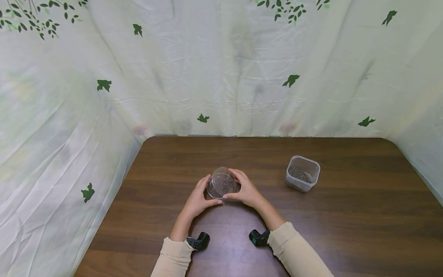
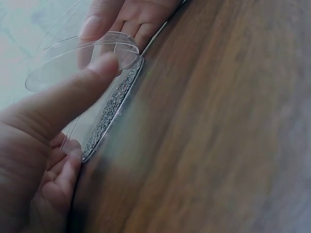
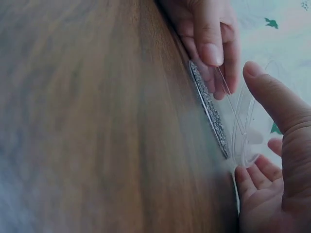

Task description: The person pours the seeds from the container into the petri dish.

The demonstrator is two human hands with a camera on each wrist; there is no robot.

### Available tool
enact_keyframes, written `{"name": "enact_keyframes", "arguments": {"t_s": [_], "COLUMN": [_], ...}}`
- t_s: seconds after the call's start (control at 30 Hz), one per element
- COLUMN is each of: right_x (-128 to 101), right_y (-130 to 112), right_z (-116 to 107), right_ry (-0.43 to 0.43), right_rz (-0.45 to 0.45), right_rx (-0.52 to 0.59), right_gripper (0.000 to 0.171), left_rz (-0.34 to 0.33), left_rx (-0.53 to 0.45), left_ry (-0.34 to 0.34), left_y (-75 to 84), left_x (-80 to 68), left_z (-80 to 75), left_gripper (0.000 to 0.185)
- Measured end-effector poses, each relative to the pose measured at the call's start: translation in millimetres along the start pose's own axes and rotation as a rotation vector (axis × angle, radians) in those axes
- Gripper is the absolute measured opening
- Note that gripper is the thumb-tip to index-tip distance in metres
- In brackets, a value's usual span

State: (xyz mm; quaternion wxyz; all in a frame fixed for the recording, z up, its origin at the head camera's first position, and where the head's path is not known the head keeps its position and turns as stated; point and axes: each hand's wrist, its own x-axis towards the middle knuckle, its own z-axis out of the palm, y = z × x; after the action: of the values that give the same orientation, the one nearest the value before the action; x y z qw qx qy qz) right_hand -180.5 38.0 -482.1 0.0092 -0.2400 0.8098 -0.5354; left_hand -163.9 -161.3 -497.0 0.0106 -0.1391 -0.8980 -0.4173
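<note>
- Left hand: on the table, towards the near edge and a little left of its middle. The thumb and fingers are curled round the left side of a clear plastic cup; the left wrist view shows the thumb laid against the cup wall.
- Right hand: mirrors it on the cup's right side, fingers curled round the wall and the thumb near the rim. Both hands have hold of the same cup.
- Clear plastic cup: stands on its base on the table between the two hands. It holds a shallow layer of dark, fine grains across the bottom only; the rest of the cup is empty. No lid is seen on it.
- Risk, squeeze: the wall looks thin and flexible. In my judgement, uneven pressure from the two hands could buckle it and flick grains over the rim.
- Risk, tilt: lifting or tipping it sharply could send the loose grains sliding and scatter them over the dark wood, where they would be hard to spot.
- Square plastic tub: further back and to the right, well apart from the hands, open-topped. It holds the same kind of dark grains, roughly the lower part filled.
- Risk, reach: a careless sweep of the right sleeve towards that tub could knock it, given it is light and uncovered.
</note>
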Motion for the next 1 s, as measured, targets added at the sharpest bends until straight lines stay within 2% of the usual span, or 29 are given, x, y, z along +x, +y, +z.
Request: {"name": "enact_keyframes", "arguments": {"t_s": [0.17, 0.27, 0.43, 0.6, 0.83, 1.0], "right_x": [-2.3, -2.1, 1.6, 3.7, 3.7, 3.5], "right_y": [-20.0, -21.0, -2.0, 11.0, 12.9, 13.5], "right_z": [-2.4, -2.2, 1.8, 5.3, 6.5, 7.2], "right_ry": [0.030, 0.031, -0.011, -0.018, -0.025, -0.033], "right_rz": [-0.052, -0.041, 0.015, 0.016, 0.004, -0.008], "right_rx": [0.032, 0.029, -0.032, -0.061, -0.075, -0.075], "right_gripper": [0.081, 0.082, 0.088, 0.091, 0.091, 0.090], "left_rz": [-0.009, -0.011, -0.009, 0.001, -0.017, -0.012], "left_rx": [-0.067, -0.099, -0.159, -0.197, -0.264, -0.257], "left_ry": [0.008, 0.006, -0.007, -0.027, -0.034, -0.035], "left_y": [0.9, 0.9, 0.0, 0.8, 25.4, 28.9], "left_x": [0.2, 0.6, 1.3, 1.8, -3.8, -5.1], "left_z": [-1.1, -1.4, -1.5, -2.4, -11.4, -12.6], "left_gripper": [0.098, 0.098, 0.098, 0.096, 0.088, 0.087]}}
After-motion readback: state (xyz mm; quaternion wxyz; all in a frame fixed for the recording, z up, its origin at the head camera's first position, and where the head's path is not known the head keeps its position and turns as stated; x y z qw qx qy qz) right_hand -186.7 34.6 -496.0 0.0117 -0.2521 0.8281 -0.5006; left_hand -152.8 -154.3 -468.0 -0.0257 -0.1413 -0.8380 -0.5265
